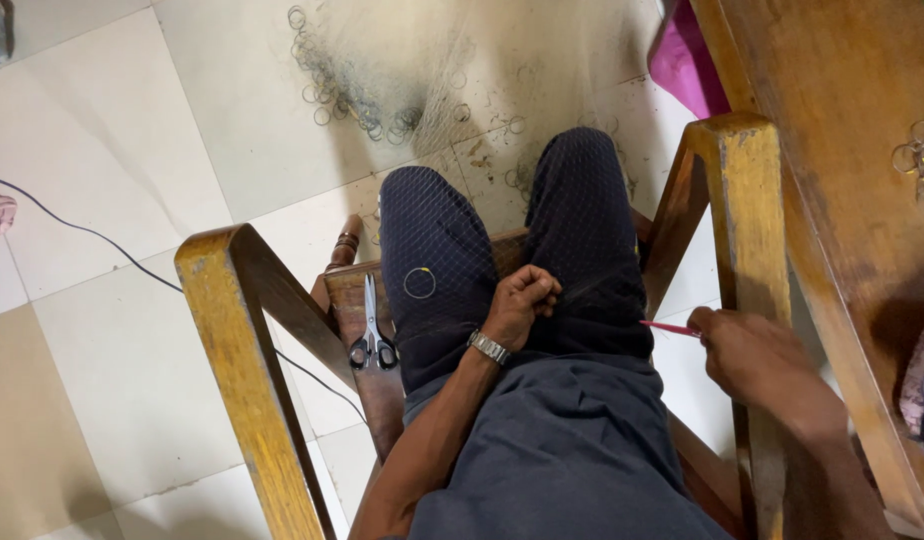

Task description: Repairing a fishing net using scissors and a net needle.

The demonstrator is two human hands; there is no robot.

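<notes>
I sit in a wooden armchair [232,300] with a fine net [452,250] draped over my dark-trousered knees. My left hand [520,300], with a metal watch on the wrist, is closed on a pinch of the net between my thighs. My right hand [752,355] is off to the right by the chair's arm and holds a thin pink needle-like tool [670,327] that points left toward the net. A small metal ring [419,283] lies on the net over my left knee.
Scissors [372,335] lie on the seat edge left of my leg. The net spreads onto the tiled floor with several metal rings [352,90] along it. A wooden table [842,150] stands at right with rings [922,160] on it. A dark cable [92,235] crosses the floor at left.
</notes>
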